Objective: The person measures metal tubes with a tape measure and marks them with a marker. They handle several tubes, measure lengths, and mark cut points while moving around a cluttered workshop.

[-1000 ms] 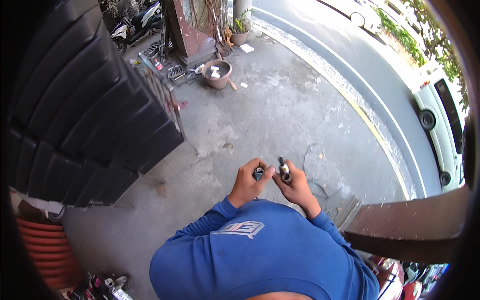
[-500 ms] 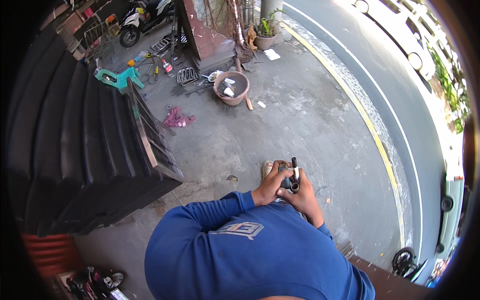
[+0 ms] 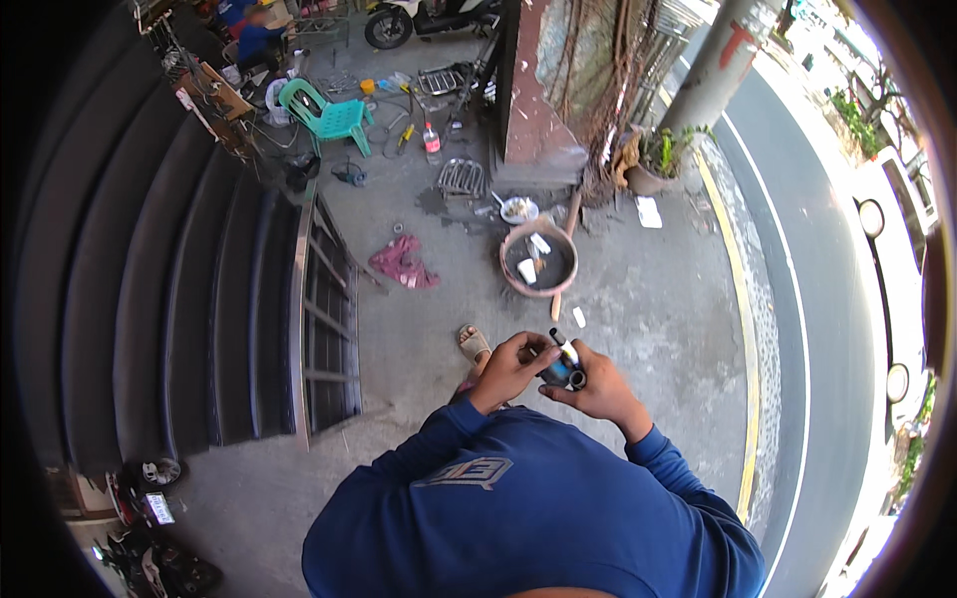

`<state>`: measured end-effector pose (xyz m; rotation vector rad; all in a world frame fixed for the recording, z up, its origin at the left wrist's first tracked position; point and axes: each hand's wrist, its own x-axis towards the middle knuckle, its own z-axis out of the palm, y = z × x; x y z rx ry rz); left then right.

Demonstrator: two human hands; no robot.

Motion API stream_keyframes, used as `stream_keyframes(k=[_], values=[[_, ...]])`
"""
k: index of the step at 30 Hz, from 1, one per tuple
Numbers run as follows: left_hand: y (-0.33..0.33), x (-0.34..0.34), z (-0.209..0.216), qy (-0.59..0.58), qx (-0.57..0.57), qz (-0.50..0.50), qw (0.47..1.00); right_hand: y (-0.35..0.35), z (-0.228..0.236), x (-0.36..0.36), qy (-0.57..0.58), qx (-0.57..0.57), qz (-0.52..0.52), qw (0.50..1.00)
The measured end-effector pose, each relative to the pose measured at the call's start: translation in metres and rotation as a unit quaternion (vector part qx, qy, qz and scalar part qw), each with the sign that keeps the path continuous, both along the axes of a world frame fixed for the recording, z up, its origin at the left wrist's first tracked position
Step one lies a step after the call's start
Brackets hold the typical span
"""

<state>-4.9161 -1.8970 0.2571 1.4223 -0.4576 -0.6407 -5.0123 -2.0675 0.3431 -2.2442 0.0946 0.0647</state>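
In front of my chest both hands are close together over a small cluster of things. My right hand is closed round a black-and-white marker-like stick and a short dark tube whose round open end faces up. My left hand has its fingers curled, with thumb and fingertips at the near side of a dark, bluish rounded object. That object lies between the two hands, partly covered, and its kind cannot be made out.
Ahead stands a round basin with white scraps, beside a wooden handle. A maroon rag, bottle and green plastic chair are farther left. A metal-framed dark panel borders the left; a road runs right.
My view has turned, so the basin, rag and chair appear lower and farther right. My left hand has drawn back slightly from the dark object; my right hand keeps hold of the stick and tube.
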Motion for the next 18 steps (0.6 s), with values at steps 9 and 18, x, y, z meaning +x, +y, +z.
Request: stream_keyframes(k=[9, 18], values=[[-0.022, 0.291, 0.029, -0.003, 0.027, 0.03, 0.999, -0.038, -0.004, 0.302, -0.032, 0.036, 0.038, 0.998], [0.019, 0.598, 0.027, 0.024, 0.01, 0.129, 0.991, -0.085, -0.022, 0.573, 0.037, 0.083, 0.011, 0.996]])
